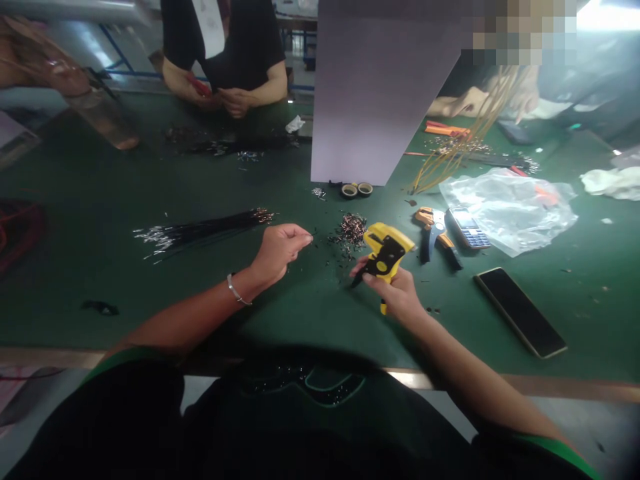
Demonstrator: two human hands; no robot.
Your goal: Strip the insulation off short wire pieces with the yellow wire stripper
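My left hand [280,252], with a bracelet at its wrist, is closed, thumb and fingertips pinched together over the green table [310,320]. What it holds, if anything, is too small to make out. My right hand [397,293] is wrapped round the grip of a yellow and black wire stripper [387,250], its head pointing up and away. Just beyond the tool lies a pile of small copper-coloured and black bits [351,228]. To the left of my left hand, a bundle of black wires [210,228] has pale ends at the left and copper-coloured ends at the right.
A grey panel [370,93] stands at the back centre, with tape rolls [357,190] at its foot. To the right lie orange-handled pliers [436,233], a keypad phone [469,228], a clear plastic bag [515,207] and a smartphone [520,312]. Other people's hands work across the table.
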